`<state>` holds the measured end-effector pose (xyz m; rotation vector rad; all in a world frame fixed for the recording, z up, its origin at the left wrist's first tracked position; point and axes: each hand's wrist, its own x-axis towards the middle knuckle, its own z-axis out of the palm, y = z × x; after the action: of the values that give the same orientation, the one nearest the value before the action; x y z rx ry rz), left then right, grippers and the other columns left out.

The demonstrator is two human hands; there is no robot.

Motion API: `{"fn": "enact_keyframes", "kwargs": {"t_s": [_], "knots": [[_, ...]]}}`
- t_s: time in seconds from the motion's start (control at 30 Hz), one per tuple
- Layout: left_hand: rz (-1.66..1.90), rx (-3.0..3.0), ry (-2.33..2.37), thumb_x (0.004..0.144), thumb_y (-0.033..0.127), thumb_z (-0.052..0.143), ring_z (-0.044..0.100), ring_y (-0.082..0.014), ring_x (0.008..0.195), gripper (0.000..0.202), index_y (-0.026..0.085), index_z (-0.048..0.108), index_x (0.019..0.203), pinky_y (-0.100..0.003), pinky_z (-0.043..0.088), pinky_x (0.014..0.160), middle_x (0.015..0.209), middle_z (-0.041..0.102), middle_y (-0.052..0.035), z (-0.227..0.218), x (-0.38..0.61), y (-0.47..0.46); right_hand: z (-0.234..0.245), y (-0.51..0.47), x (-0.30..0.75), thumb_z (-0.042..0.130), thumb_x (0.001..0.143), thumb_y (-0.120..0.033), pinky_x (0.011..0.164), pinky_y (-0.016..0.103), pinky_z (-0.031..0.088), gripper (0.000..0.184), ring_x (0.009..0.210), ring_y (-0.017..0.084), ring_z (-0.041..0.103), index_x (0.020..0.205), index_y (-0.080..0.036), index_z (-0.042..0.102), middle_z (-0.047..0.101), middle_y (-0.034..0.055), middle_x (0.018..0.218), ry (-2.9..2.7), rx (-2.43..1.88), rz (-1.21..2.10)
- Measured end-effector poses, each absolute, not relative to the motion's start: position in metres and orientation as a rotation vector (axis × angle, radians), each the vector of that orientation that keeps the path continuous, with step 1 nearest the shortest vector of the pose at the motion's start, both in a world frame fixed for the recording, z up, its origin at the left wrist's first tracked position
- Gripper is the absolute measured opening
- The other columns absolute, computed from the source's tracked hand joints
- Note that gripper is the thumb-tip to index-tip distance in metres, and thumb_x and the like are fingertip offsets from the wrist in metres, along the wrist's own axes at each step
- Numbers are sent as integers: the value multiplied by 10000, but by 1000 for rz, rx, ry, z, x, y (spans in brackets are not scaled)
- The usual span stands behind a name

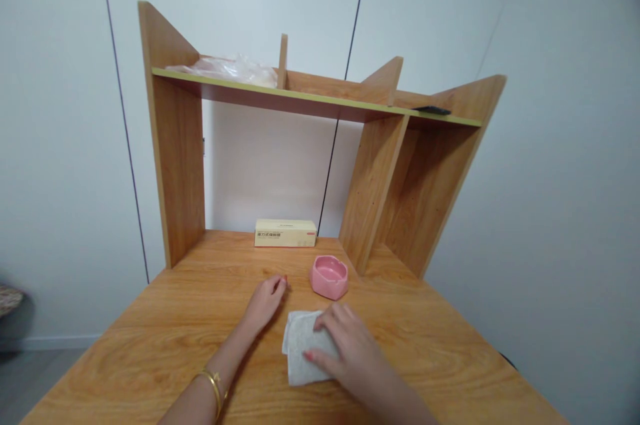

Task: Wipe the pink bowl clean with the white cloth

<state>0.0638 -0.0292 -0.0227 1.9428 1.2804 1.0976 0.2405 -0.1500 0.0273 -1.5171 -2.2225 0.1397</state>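
Note:
A folded white cloth (306, 345) lies on the wooden desktop (200, 305) in front of me. My right hand (345, 342) is on top of it, fingers bent and thumb pressed against the fabric, gripping it. Farther forward and to the left, my left hand (267, 300) rests on the wood with its fingers curled together; whether anything is inside them is hidden. A gold bracelet circles that wrist. Just beyond the cloth stands a pink faceted ashtray (329, 278), to the right of my left hand and touched by neither hand.
A long cream box (285, 234) stands at the desk's back. Wooden uprights support a raised shelf (320, 102), which holds a clear plastic bag (227, 70) on the left and a flat dark object (433, 110) on the right. A white panelled wall is behind.

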Motion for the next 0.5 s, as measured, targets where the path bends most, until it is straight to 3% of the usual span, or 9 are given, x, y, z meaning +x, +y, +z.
{"fn": "enact_keyframes", "kwargs": {"t_s": [0.1, 0.17, 0.27, 0.37, 0.5], "knots": [[1090, 1942, 1267, 844, 426, 299, 603, -193, 692, 431, 155, 624, 762, -271, 426, 648, 699, 659, -59, -24, 64, -30, 14, -171, 221, 731, 601, -450, 852, 404, 394, 467, 953, 278, 510, 977, -212, 588, 584, 76, 1033, -2411, -1591, 80], [1084, 1947, 1253, 846, 426, 295, 601, -188, 689, 431, 157, 620, 762, -267, 427, 648, 706, 658, -57, -24, 64, -31, 5, -170, 216, 679, 663, -312, 855, 418, 387, 312, 954, 282, 511, 944, -205, 597, 593, 86, 1017, -2414, -1651, 39], [1075, 1960, 1235, 847, 423, 294, 597, -186, 696, 424, 160, 611, 748, -264, 430, 655, 698, 654, -51, -22, 64, -32, -2, -157, 226, 501, 727, -150, 794, 348, 414, 122, 869, 218, 542, 813, -198, 573, 610, 60, 878, -2167, -1623, 123], [1069, 1971, 1221, 844, 422, 305, 590, -188, 706, 407, 169, 601, 726, -268, 429, 667, 679, 646, -40, -21, 64, -33, 3, -141, 253, 446, 741, -247, 611, 269, 434, 73, 651, 154, 545, 757, -210, 507, 578, 16, 698, -1733, -1492, 377], [1056, 1991, 1196, 836, 419, 330, 580, -183, 700, 378, 175, 588, 708, -269, 425, 676, 664, 633, -28, -20, 66, -34, 8, -129, 303, 479, 658, -439, 461, 257, 405, 220, 484, 145, 510, 729, -236, 435, 511, -40, 518, -1260, -1407, 617]]}}
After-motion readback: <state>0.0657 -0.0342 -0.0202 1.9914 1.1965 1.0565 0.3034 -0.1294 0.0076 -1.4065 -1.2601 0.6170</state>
